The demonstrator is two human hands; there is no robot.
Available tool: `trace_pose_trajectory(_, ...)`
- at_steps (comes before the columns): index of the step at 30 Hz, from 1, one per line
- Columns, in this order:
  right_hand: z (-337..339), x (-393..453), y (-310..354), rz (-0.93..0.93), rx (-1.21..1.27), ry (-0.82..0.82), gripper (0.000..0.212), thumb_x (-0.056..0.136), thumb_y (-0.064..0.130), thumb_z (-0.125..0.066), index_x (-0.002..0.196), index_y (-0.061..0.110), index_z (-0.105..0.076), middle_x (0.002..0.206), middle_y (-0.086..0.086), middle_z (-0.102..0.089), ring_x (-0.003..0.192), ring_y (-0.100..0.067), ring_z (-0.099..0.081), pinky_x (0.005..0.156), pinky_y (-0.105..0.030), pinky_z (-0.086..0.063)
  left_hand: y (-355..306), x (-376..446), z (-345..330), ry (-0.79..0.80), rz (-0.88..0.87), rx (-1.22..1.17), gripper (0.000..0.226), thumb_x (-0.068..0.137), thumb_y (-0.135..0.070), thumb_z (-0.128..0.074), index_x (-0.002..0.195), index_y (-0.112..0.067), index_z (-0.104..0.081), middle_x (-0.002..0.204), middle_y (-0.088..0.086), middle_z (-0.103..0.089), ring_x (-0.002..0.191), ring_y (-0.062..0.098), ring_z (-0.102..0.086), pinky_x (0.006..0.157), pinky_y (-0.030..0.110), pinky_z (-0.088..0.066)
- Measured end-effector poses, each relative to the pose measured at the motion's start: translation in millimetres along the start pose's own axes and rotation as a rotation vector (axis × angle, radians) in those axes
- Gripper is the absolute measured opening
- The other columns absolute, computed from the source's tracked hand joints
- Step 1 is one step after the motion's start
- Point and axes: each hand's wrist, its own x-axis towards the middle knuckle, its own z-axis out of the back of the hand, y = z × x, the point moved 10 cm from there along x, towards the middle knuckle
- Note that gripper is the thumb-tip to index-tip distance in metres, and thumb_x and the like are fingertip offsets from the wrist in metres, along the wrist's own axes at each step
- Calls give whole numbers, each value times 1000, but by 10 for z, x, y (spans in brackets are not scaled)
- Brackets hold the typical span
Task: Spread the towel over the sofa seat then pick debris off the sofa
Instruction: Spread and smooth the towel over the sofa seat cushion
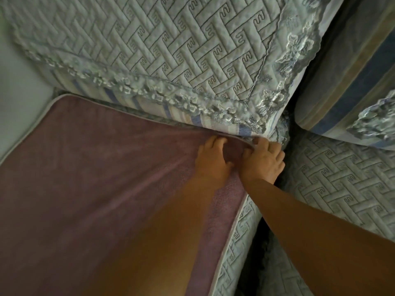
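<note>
A mauve towel (89,178) with a pale hem lies flat over the sofa seat, covering most of the lower left. Both hands meet at its far right corner, where the seat joins the backrest. My left hand (211,161) presses on the towel with its fingers curled into the cloth. My right hand (264,161) pinches the towel's hem at the corner. Creases fan out from the corner across the towel. No debris shows on the sofa.
A quilted pale-blue back cushion (171,45) with a lace fringe stands behind the seat. A second quilted seat (342,184) lies to the right across a dark gap (265,229). A striped blue cushion (350,73) sits at the upper right. The sofa's pale armrest (19,107) borders the left.
</note>
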Motion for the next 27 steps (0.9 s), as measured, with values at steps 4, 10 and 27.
trace_pose_trajectory(4,-30,-390,257,207,-26,131,20,89,24,-52,110,24,-53,124,-6,-44,119,-27,-34,102,-39,-25,129,-342,22,-44,-61,70,48,87,-11,-56,133,-18,-45,144,2,-35,129,26,-33,105,30,-30)
trace_pose_trajectory(10,-208,-1242,345,300,110,351,16,86,26,-58,102,25,-58,114,-2,-53,108,-22,-46,93,-41,-44,617,-1211,138,-90,-7,174,39,84,-25,-58,122,-25,-51,130,1,-40,123,26,-34,98,29,-31)
trace_pose_trajectory(27,-865,-4745,240,782,-38,903,13,79,17,-62,91,16,-66,87,-2,-60,86,-24,-59,71,-27,-40,2360,-4773,218,-178,451,24,28,85,-26,-62,110,-17,-56,117,8,-51,114,27,-47,96,29,-33)
